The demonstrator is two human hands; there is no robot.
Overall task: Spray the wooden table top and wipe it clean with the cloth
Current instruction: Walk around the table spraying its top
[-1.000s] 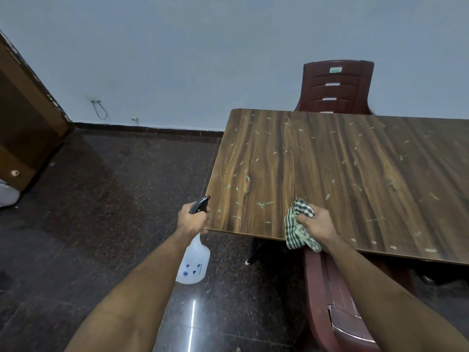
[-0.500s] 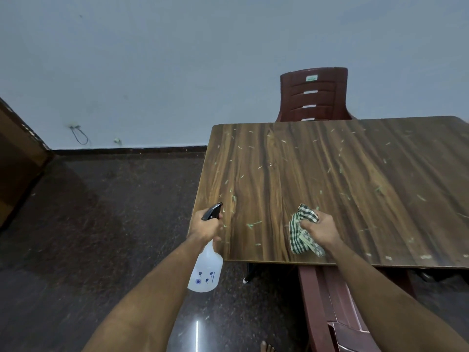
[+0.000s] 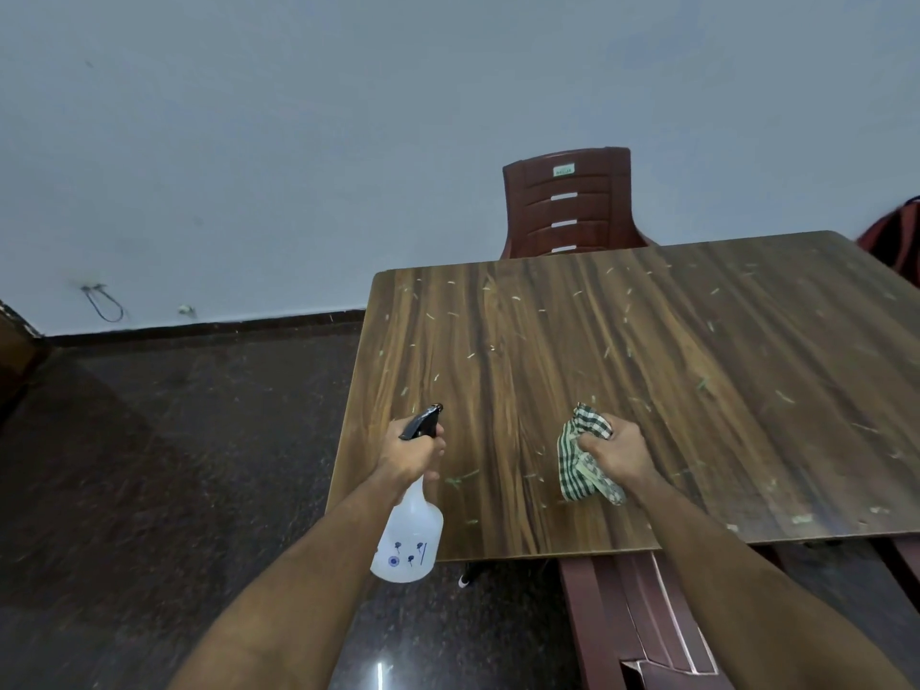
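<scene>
Left hand [image 3: 415, 453], now over the brown wood-grain tabletop [image 3: 647, 381] corner, fingers clenching a translucent white spray bottle [image 3: 408, 537]: long axis upright, black nozzle aimed at 12 o'clock. Right hand [image 3: 620, 453], further in, fingers clutching green-checked cloth [image 3: 580, 463] on tabletop.

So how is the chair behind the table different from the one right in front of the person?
The far chair stands past the table top against the wall, its slatted back and small label in full view. The near chair sits at the table's near edge below the right arm, and only part of it shows. Both look like the same reddish-brown plastic.
</scene>
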